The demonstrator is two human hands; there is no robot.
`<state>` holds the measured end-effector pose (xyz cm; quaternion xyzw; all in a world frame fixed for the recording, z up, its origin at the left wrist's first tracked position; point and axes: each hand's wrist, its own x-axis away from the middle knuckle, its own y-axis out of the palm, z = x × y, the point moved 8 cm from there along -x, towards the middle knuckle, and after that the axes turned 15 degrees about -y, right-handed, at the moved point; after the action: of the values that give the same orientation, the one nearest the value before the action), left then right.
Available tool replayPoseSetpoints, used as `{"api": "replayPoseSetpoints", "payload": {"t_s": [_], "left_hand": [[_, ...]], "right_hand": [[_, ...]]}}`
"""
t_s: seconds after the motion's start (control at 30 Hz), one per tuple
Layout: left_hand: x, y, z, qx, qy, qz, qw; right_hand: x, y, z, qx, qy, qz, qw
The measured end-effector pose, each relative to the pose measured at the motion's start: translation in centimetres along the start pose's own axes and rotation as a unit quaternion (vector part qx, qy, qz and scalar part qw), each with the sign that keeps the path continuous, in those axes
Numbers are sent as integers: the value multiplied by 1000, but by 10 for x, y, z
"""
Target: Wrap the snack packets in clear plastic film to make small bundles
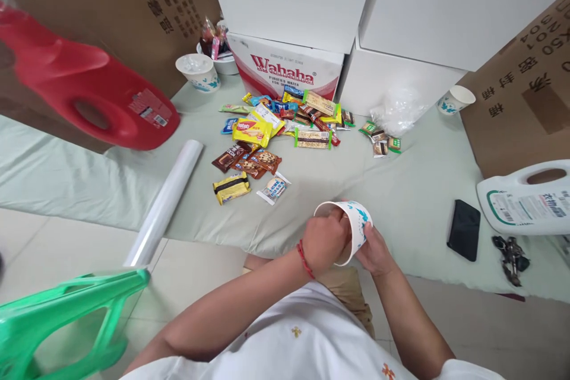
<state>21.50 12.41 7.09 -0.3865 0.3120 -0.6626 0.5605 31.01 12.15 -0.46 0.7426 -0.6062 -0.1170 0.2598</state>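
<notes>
My right hand grips a white paper cup with blue leaf prints from its outer side, and the cup is tipped with its mouth toward the left. My left hand, with a red cord bracelet at the wrist, reaches inside that mouth. Its fingers are curled, and the cup hides their tips and whatever they may hold. Beyond the cup lie a small white wrapped snack, a yellow packet, brown cookie packets and a pile of snack bars.
Along the back stand a Wahaha box and paper cups. A clear plastic bag rests near small wrapped sweets. A phone, keys and a white jug are right; a red jug, white roll and green stool left.
</notes>
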Motion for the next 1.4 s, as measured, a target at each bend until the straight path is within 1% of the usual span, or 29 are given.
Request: {"api": "replayPoseSetpoints", "payload": {"t_s": [0.07, 0.13, 0.2, 0.23, 0.27, 0.33, 0.43, 0.47, 0.53, 0.57, 0.63, 0.7, 0.73, 0.8, 0.83, 0.87, 0.9, 0.93, 0.97, 1.0, 1.03, 1.07, 1.1, 1.13, 1.17, 1.23, 1.3, 1.37, 1.4], "left_hand": [[1, -9, -5, 1, -9, 19, 1000], [5, -31, -14, 60, -8, 90, 994], [3, -52, -32, 103, -23, 162, 981], [-2, -59, -42, 106, -38, 182, 977], [-11, -64, -51, 100, -54, 188, 976], [-33, -66, -64, 82, -73, 162, 981], [-59, -69, -67, 67, -77, 123, 987], [-60, -73, -66, 57, -81, 133, 986], [-52, -81, -57, 36, -79, 186, 979], [-43, -83, -48, 33, -57, 215, 974], [-20, -73, -21, 52, 46, 230, 971], [1, -46, 9, 83, 175, 180, 965], [7, -32, 18, 93, 207, 154, 962], [8, -9, 25, 108, 207, 112, 966], [4, -1, 24, 110, 190, 96, 971], [-1, 5, 23, 108, 173, 76, 976], [-5, 10, 22, 101, 167, 52, 979], [-9, 13, 22, 88, 169, 25, 981], [-10, 15, 24, 73, 182, -2, 981], [-10, 15, 27, 60, 202, -26, 977], [-8, 15, 32, 54, 227, -46, 971], [-6, 13, 37, 58, 253, -57, 964], [-3, 9, 41, 72, 269, -55, 959], [-2, 3, 44, 94, 273, -42, 956], [-1, -3, 44, 121, 268, -21, 956], [0, -17, 36, 169, 232, 27, 958], [3, -30, 19, 198, 186, 62, 960], [8, -42, -7, 208, 130, 93, 965], [11, -47, -24, 209, 94, 111, 967]], "right_hand": [[-6, -16, -7, -1, -20, 53, 998], [-12, -44, -23, -5, -57, 128, 990], [-16, -78, -47, -23, -108, 206, 972], [-17, -95, -60, -38, -131, 239, 962], [-18, -111, -72, -55, -146, 267, 951], [-21, -139, -93, -86, -154, 309, 935], [-30, -160, -117, -105, -141, 328, 928], [-33, -159, -124, -103, -136, 316, 933], [-39, -148, -130, -92, -117, 275, 950], [-40, -139, -129, -83, -105, 255, 958], [-37, -117, -118, -64, -79, 226, 969], [-30, -93, -94, -48, -32, 201, 978], [-25, -81, -79, -39, 1, 182, 983], [-14, -65, -55, -5, 61, 134, 989], [-8, -63, -52, 34, 64, 116, 991], [-3, -66, -58, 99, 33, 111, 988], [2, -72, -74, 188, -29, 112, 975], [9, -75, -97, 293, -108, 105, 944], [16, -72, -119, 398, -182, 75, 896], [24, -64, -137, 490, -235, 18, 839], [32, -53, -146, 562, -262, -61, 782], [38, -44, -148, 610, -267, -146, 732], [43, -39, -147, 639, -260, -216, 691], [44, -39, -148, 660, -251, -256, 660], [41, -44, -151, 677, -247, -266, 640], [21, -68, -164, 713, -241, -218, 621], [-15, -106, -186, 769, -206, -111, 595], [-58, -151, -220, 841, -115, 42, 527], [-81, -168, -237, 862, -64, 94, 493]]}}
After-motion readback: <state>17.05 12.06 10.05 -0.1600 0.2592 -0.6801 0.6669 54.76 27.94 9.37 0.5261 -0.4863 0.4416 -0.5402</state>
